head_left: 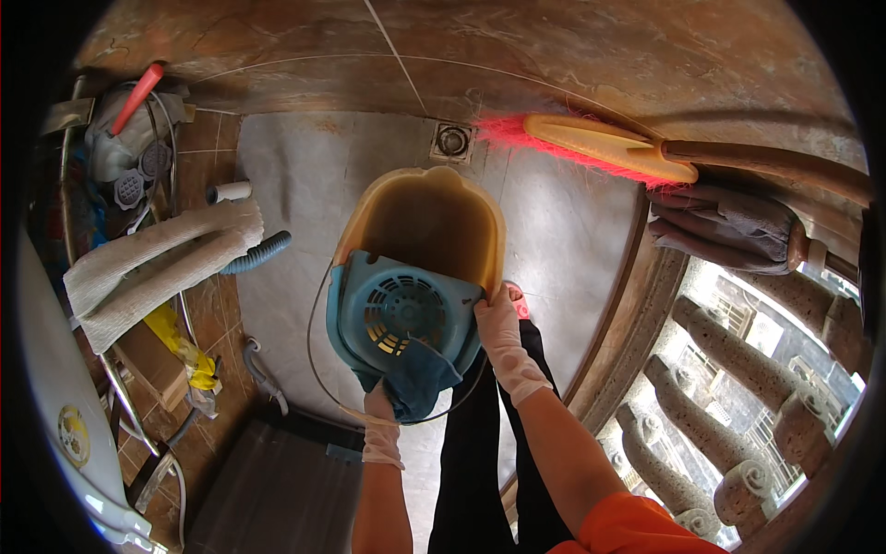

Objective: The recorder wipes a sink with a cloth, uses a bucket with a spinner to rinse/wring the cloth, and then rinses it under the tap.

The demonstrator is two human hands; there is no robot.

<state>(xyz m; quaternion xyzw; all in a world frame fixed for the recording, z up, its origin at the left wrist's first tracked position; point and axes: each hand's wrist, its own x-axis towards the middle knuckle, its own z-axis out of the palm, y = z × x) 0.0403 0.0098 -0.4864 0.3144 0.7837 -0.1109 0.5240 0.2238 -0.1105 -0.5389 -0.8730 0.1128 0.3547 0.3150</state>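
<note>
A yellow plastic mop bucket (pixel 432 228) with a blue wringer basket (pixel 408 308) set in its near part is held before me, dark inside. My right hand (pixel 500 325), in a thin whitish glove, grips the bucket's right rim beside the wringer. My left hand (pixel 381 415), gloved too, is at the near left edge, its fingers partly hidden by a dark blue cloth (pixel 423 374). That cloth hangs over the wringer's near edge. The bucket's thin wire handle (pixel 315 360) loops down around the near side.
A floor drain (pixel 453 141) lies by the far wall. A yellow broom head with pink bristles (pixel 595 142) and a grey mop (pixel 723 225) are at the right, near a stone balustrade (pixel 720 353). Left are a folded whitish cloth (pixel 166 263), a blue corrugated hose (pixel 259 253) and a white basin (pixel 62 388).
</note>
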